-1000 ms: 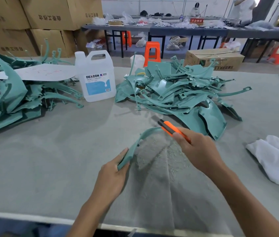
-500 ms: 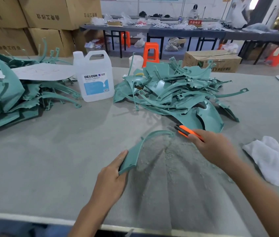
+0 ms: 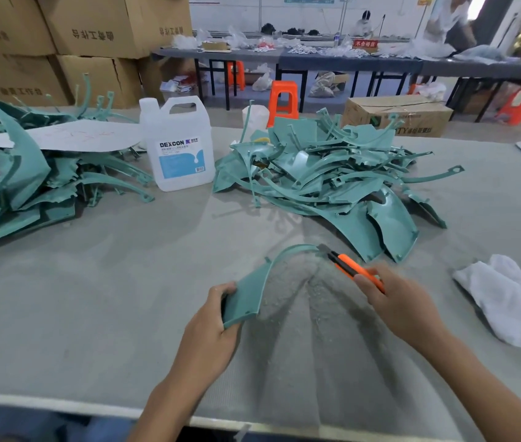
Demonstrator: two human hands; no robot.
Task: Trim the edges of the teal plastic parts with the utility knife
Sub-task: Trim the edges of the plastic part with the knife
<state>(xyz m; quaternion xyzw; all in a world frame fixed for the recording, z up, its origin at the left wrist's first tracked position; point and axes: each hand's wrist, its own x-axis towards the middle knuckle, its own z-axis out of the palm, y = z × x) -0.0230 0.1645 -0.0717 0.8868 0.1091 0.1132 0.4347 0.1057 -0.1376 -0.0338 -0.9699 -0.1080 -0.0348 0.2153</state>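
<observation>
The left hand (image 3: 209, 323) reaches in from below, thumb on top and fingers curled under the wide end of a teal part (image 3: 246, 298), holding it tilted just above the table (image 3: 93, 314). The part's thin arm curves up and right to the knife (image 3: 347, 266). The right hand (image 3: 396, 304) comes in from the lower right, fingers wrapped round the orange handle, with the blade tip at the arm's far end. A pile (image 3: 332, 180) of parts lies just behind.
</observation>
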